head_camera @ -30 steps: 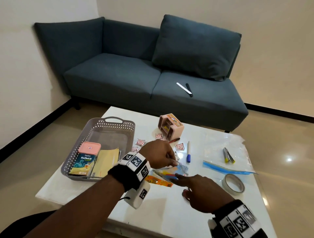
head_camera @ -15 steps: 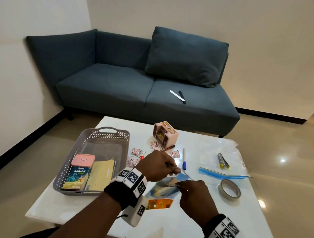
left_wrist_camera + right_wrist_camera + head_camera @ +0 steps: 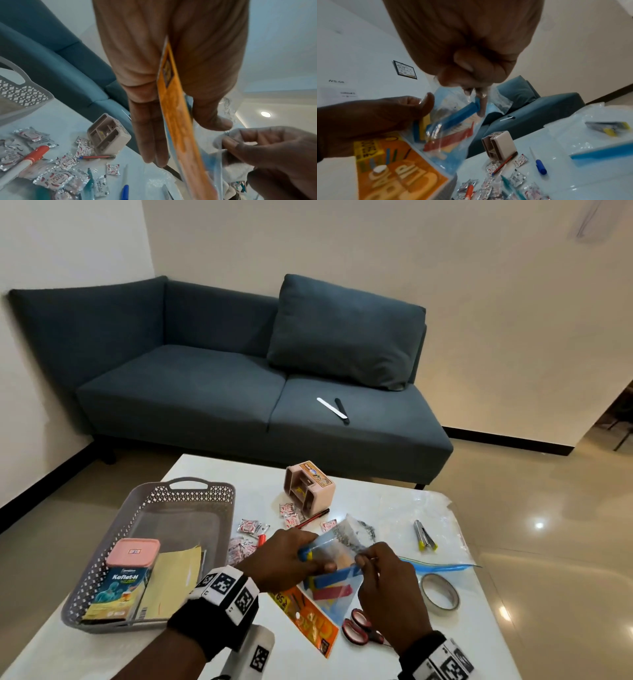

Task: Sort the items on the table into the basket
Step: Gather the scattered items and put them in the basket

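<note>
Both my hands hold a clear plastic packet of clips point(image 3: 337, 575) just above the white table point(image 3: 212, 474). Blue, red and yellow clips show inside it, and its orange card point(image 3: 308, 619) hangs down at the near end. My left hand point(image 3: 291, 556) grips the packet's left side, with the card edge-on between fingers and thumb point(image 3: 187, 143). My right hand point(image 3: 366, 559) pinches the crinkled clear plastic at the top right point(image 3: 471, 92). The grey basket point(image 3: 191, 491) stands to the left, holding a pink-lidded jar point(image 3: 128, 573) and a yellow envelope point(image 3: 173, 583).
On the table lie red-handled scissors point(image 3: 359, 628), a tape roll point(image 3: 440, 594), a zip bag point(image 3: 428, 508) with a stapler point(image 3: 424, 535) on it, a pink organiser point(image 3: 308, 487), several foil sachets point(image 3: 250, 525) and a red pencil point(image 3: 313, 517). A blue sofa point(image 3: 205, 392) stands behind.
The orange card, flat on the table before, has come up with the packet as both hands lifted it. The red-handled scissors now show beneath it.
</note>
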A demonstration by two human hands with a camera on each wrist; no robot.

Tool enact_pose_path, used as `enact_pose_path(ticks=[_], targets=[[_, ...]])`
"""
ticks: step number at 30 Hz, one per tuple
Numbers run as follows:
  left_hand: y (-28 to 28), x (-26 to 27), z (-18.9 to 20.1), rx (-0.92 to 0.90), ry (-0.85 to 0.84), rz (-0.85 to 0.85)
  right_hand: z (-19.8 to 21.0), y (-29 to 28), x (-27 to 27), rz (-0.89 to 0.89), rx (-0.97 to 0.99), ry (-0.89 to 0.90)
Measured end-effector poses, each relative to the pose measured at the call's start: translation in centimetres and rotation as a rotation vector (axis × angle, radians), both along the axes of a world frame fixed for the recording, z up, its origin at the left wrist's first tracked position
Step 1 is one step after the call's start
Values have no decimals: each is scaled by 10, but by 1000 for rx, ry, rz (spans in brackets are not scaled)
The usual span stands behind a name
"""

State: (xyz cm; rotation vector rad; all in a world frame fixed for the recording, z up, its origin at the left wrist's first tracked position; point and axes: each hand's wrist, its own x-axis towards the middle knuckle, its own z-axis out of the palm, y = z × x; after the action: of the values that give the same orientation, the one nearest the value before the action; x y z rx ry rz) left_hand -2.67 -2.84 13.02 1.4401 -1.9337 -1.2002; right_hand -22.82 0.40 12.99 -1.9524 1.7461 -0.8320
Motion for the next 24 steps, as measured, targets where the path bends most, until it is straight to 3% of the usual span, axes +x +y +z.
enact_pose_path(ticks=[7, 10, 13, 15, 19, 21, 24], targets=[[7, -10, -1, 3, 207, 87, 25, -10, -21, 199, 93, 79], [11, -13, -3, 41, 293, 77, 23, -13, -28, 123, 51, -28], [10, -14, -5, 57, 233, 5, 22, -13, -29, -11, -12, -146], [10, -14, -4, 80, 271, -8, 23, -12, -29, 11, 10, -163], [12, -17, 4, 69, 359, 39, 36, -8, -29, 191, 130, 41], [13, -18, 3, 43, 361, 78, 41, -8, -28, 213, 196, 174], [15, -20, 0, -27, 391, 138, 44, -11, -27, 181, 138, 193]])
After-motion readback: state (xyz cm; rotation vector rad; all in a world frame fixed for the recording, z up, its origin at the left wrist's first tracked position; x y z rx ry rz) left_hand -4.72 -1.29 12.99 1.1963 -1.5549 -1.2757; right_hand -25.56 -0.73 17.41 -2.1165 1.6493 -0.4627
